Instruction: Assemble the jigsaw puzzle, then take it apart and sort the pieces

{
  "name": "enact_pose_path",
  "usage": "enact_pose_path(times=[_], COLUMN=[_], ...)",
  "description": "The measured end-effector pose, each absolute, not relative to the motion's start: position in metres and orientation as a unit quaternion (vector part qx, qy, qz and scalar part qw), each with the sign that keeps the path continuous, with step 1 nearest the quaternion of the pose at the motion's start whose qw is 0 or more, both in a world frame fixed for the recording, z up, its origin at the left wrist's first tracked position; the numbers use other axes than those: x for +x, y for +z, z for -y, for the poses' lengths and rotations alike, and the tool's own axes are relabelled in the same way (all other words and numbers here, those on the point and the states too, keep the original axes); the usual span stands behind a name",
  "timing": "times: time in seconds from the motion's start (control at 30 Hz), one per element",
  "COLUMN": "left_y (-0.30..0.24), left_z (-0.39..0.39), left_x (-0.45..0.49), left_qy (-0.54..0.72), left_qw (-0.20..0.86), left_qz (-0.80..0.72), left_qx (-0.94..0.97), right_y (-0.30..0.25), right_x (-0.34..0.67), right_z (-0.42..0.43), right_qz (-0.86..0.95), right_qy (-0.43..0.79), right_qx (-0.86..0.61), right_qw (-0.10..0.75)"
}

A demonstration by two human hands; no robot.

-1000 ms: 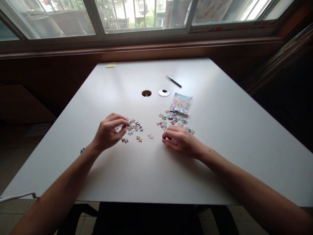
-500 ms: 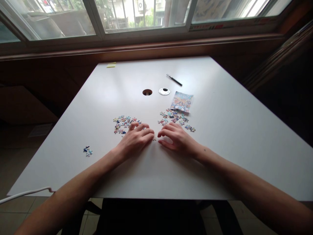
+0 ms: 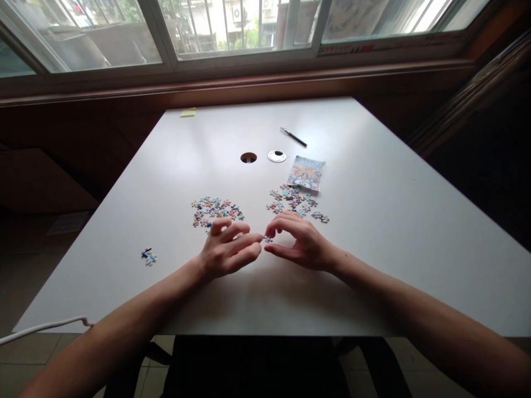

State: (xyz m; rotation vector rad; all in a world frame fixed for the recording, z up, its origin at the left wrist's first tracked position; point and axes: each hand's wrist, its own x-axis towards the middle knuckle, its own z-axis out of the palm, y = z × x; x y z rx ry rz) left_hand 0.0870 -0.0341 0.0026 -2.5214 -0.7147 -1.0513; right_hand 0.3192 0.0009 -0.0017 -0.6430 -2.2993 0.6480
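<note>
My left hand (image 3: pixel 232 249) and my right hand (image 3: pixel 296 241) meet over the near middle of the table. A small, pale jigsaw puzzle piece (image 3: pixel 268 239) shows between their fingertips. The right thumb and index finger curl round it in a pinch. From the other side, the left thumb and index finger come together at its edge, partly hiding what they grip. Beyond my left hand lies a loose spread of jigsaw pieces (image 3: pixel 215 207). A second spread (image 3: pixel 307 202) lies past my right hand, below a printed packet (image 3: pixel 307 173).
A few pieces (image 3: pixel 149 256) lie apart at the left. Farther back are a black pen (image 3: pixel 293 136), a round cable hole (image 3: pixel 248 158), its metal cover (image 3: pixel 277 156) and a yellow note (image 3: pixel 188 113). A white cable (image 3: pixel 50 324) crosses the table's near left corner.
My hands have turned slightly and the small piece between them is now lifted into the fingertips. My left hand has shifted a little nearer, uncovering more of the left spread.
</note>
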Motion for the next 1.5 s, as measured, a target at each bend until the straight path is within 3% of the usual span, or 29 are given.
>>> enact_pose_path(times=[0.13,0.27,0.37,0.7,1.13,1.37,1.5], left_y=[0.003,0.0,-0.001,-0.004,0.011,0.057,0.059], left_z=[0.035,0.035,0.037,0.038,0.025,0.028,0.059], left_x=[0.089,0.088,0.084,0.079,0.062,-0.054,-0.112], left_qy=[-0.352,-0.352,-0.348,-0.345,-0.332,-0.158,-0.052], left_qw=[0.163,0.112,0.077,0.008,0.019,-0.072,-0.199], left_qz=[0.261,0.274,0.273,0.275,0.263,0.523,0.611], left_qx=[-0.884,-0.888,-0.894,-0.898,-0.906,-0.835,-0.764], right_y=[0.005,0.016,0.024,0.029,0.021,0.013,0.006], right_x=[0.325,0.367,0.408,0.442,0.441,0.439,0.437], right_z=[-0.01,-0.049,-0.076,-0.083,-0.086,-0.089,-0.091], right_qz=[0.875,0.858,0.849,0.833,0.809,0.803,0.808], right_qy=[0.231,0.12,0.071,0.214,0.289,0.273,0.241], right_qx=[-0.256,-0.359,-0.428,-0.494,-0.506,-0.525,-0.534], right_qw=[0.341,0.347,0.302,0.13,0.081,0.07,0.061])
